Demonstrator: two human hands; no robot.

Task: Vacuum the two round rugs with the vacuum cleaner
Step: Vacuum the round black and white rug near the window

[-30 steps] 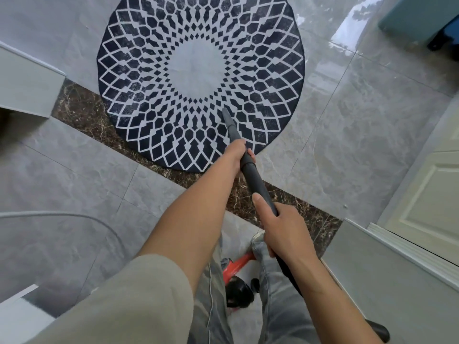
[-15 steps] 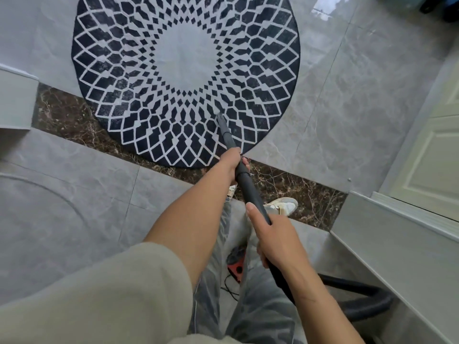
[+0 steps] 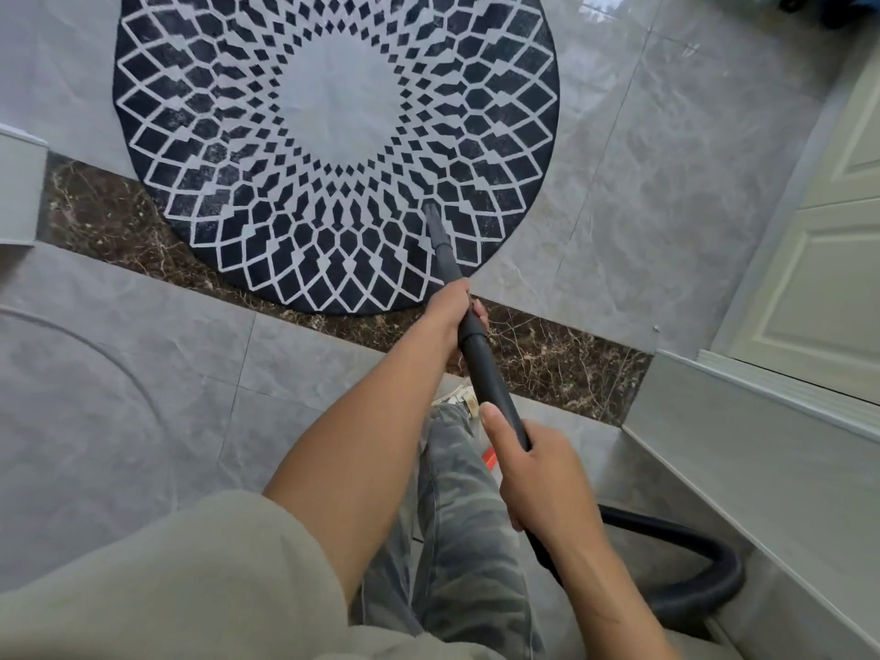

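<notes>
One round rug [image 3: 333, 107], black with a white diamond pattern and a grey centre, lies on the tiled floor ahead; I see no other rug. The dark vacuum wand [image 3: 481, 369] slants from my hands down to the rug, and its narrow nozzle tip [image 3: 432, 212] rests on the rug's near right part. My left hand [image 3: 452, 309] grips the wand far down, near the rug's edge. My right hand [image 3: 538, 473] grips it higher up, thumb laid along the tube. The black hose [image 3: 685, 559] curves away behind my right arm.
A dark marble strip [image 3: 562, 354] crosses the grey tiles under the rug's near edge. A grey ledge [image 3: 762, 450] and a cream door [image 3: 828, 288] stand at the right. Another grey ledge [image 3: 19, 192] juts in at the left. My camouflage-trousered legs [image 3: 457, 526] stand below the wand.
I have stepped closer to the rug, which now looms larger. The nozzle has slid to the right over the rug's near part. The red vacuum body has dropped out of sight.
</notes>
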